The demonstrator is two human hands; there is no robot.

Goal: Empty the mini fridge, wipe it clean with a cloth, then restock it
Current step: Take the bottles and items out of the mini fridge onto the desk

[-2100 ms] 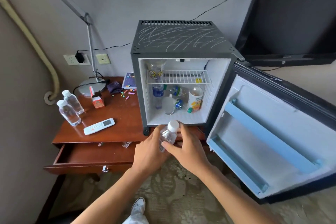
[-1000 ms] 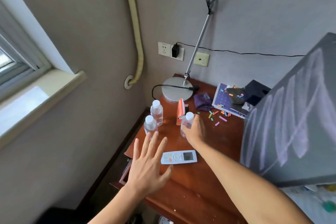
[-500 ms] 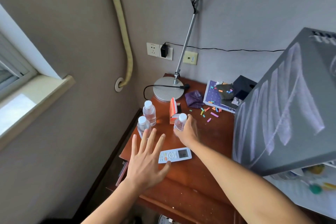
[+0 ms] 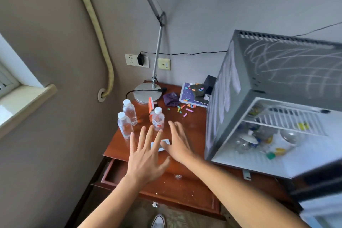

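**Clear plastic bottle set down on the desk; fridge not yet emptied**

I am watching both hands hovering over the wooden desk (image 4: 187, 155), and neither is holding anything. My left hand (image 4: 146, 157) is spread wide, fingers straight and fanned, above the desk's front edge. My right hand (image 4: 177, 144) is flat and relaxed, its fingers pointing toward the bottle (image 4: 158, 119), close to it but not touching. That bottle is standing upright, beside a small orange carton (image 4: 151, 106) and near two other bottles (image 4: 127, 116) at the desk's left side. A white remote (image 4: 165, 142) is lying mostly hidden under my hands.

The fridge (image 4: 277, 72) is sitting on the desk's right end with its door open. Its interior is blurred, but bottles and other items (image 4: 259, 140) are clearly remaining inside, so I am judging the emptying stage as only partly done.

Guidance for the step in hand: I am advising that the right hand draw straight back, clear of the bottle, to avoid tipping it into its neighbours. Further items should be going into the bare patch nearer the fridge, keeping the standing bottles undisturbed.

Change noted: half a second ago my right hand was gripping this bottle on the desk; it is now releasing and withdrawing. My view is swinging rightward, bringing the fridge interior into sight.
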